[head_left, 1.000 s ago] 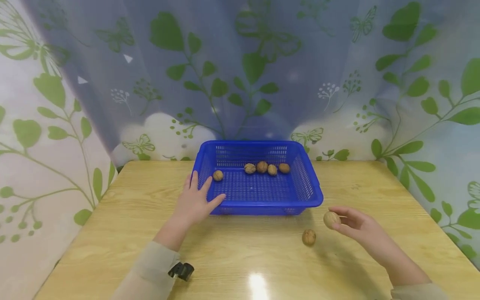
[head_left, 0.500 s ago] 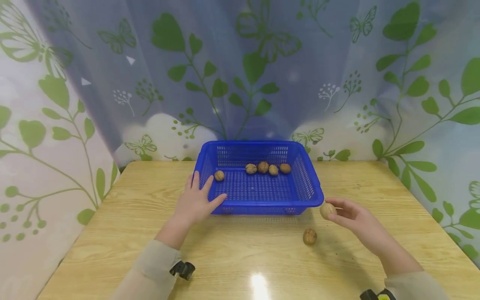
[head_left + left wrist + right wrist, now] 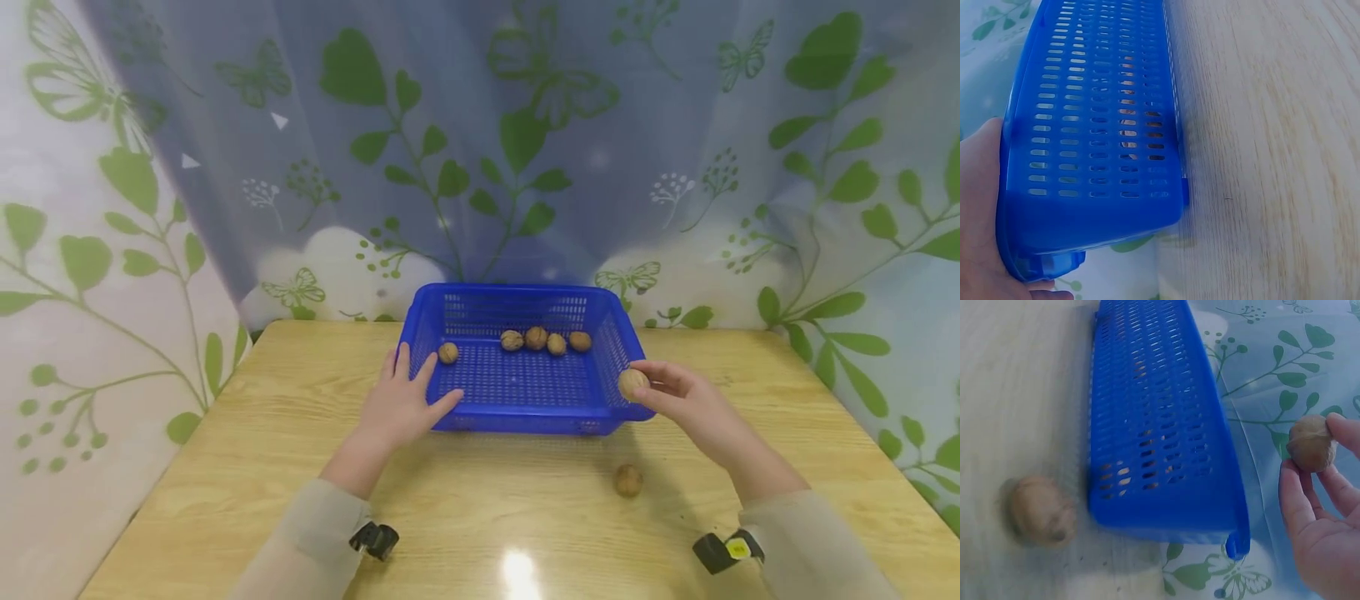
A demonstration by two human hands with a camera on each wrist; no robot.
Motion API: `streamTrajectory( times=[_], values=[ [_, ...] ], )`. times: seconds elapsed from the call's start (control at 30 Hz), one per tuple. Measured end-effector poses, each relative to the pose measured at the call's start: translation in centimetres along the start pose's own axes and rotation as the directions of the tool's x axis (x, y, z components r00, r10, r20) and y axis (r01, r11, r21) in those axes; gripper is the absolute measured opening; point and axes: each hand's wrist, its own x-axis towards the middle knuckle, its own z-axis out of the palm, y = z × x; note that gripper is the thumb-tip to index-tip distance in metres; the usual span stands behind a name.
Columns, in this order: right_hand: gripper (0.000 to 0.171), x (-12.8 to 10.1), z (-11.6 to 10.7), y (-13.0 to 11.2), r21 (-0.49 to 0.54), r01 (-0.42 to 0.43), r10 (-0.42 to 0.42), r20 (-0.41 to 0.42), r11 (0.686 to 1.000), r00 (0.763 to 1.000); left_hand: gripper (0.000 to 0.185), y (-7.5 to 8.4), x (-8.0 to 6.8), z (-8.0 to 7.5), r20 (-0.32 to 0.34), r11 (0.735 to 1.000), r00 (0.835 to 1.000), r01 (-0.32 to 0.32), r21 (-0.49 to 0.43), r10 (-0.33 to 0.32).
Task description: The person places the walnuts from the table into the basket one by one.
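My right hand [image 3: 693,408] pinches a pale walnut [image 3: 633,385] between thumb and fingertips, above the right front corner of the blue plastic basket [image 3: 540,411]. In the right wrist view this walnut [image 3: 1312,443] is level with the basket's rim or higher, apart from it. My left hand [image 3: 397,408] rests on the left front corner of the basket, fingers spread across the rim. The left wrist view shows its thumb along the rim, its other fingers mostly hidden. Inside the basket, one walnut [image 3: 447,353] lies at the left, and several walnuts [image 3: 536,337] line up toward the back right.
Another walnut [image 3: 628,481] lies on the wooden table [image 3: 525,508] in front of the basket's right corner. A patterned curtain [image 3: 360,167] hangs close behind the table's back edge and along both sides.
My right hand has carried the pinched walnut up and left, from beside the basket to over its right front corner. My left hand stays at the basket; the head view has shifted slightly.
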Motion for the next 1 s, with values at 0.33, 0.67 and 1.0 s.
streamTrajectory(
  times=[0.33, 0.67, 1.0],
  values=[
    [0.056, 3.7, 0.1, -1.7, -0.032, 0.019, -0.017, 0.043, 0.999, 0.999, 0.083, 0.1, 0.2, 0.2, -0.02, 1.0, 1.0, 0.0, 0.007, 0.0],
    [0.059, 7.2, 0.0, -3.5, -0.073, 0.031, -0.023, 0.115, 0.997, 0.993, 0.083, 0.2, 0.0, 0.0, 0.003, 1.0, 1.0, 0.003, 0.008, -0.003],
    [0.06, 13.2, 0.2, -4.0, 0.022, 0.044, -0.046, 0.165, 0.999, 0.985, 0.083, 0.0, 0.2, 0.0, 0.003, 1.0, 1.0, 0.011, 0.004, -0.011]
  ],
)
